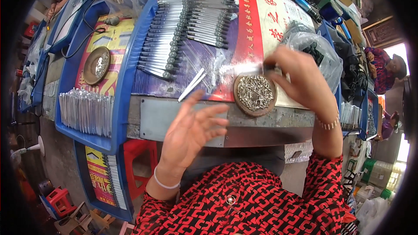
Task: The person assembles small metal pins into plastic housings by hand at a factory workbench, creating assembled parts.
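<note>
My left hand (191, 126) is open above the near edge of the bench, fingers spread and nothing in the palm. Just beyond its fingertips lie two slim white sticks (192, 84). My right hand (298, 76) is closed, thumb and fingers pinched around the end of a slim silvery rod (241, 68), which points left and is smeared by motion. Below that rod sits a round brown dish (237, 104) of small shiny metal pieces (256, 91). Farther back, rows of slim silvery rods with grey knobs and dark tips (163, 39) lie on a purple and red printed sheet (187, 67).
At the left, a blue tray (119, 91) holds upright silvery rods (86, 112) and a second brown dish (96, 66). A clear plastic bag (320, 52) lies beyond my right hand. Under the bench are a red stool (138, 156) and another blue tray (87, 182). Other people appear at the sides.
</note>
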Demonstrator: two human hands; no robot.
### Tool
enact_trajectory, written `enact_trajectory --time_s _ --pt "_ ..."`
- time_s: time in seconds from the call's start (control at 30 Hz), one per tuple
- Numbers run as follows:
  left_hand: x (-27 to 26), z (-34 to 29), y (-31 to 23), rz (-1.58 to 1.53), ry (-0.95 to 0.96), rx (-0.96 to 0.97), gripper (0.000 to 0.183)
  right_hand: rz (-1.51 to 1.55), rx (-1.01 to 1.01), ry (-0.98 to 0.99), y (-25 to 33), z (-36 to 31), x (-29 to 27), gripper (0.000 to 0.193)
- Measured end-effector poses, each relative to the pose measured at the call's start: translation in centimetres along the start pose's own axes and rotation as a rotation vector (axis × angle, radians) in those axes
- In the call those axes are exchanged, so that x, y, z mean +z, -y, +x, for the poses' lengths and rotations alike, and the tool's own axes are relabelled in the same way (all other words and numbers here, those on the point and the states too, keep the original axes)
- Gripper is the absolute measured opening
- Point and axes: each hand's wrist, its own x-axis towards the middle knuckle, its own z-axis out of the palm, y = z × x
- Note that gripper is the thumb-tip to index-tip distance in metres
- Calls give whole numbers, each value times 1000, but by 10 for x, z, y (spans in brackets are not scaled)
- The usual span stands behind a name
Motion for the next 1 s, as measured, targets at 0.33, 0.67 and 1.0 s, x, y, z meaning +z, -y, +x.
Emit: enact_trajectory --time_s 0.33,0.67,1.0 --pt "-22 -17 13 483 -145 333 49 -107 146 -113 -99 137 82 18" --pt "-27 -14 11 474 -96 279 40 -205 164 -116 -115 164 98 13" --pt "-20 -17 8 474 -68 242 32 -280 168 -192 -80 110 58 18"
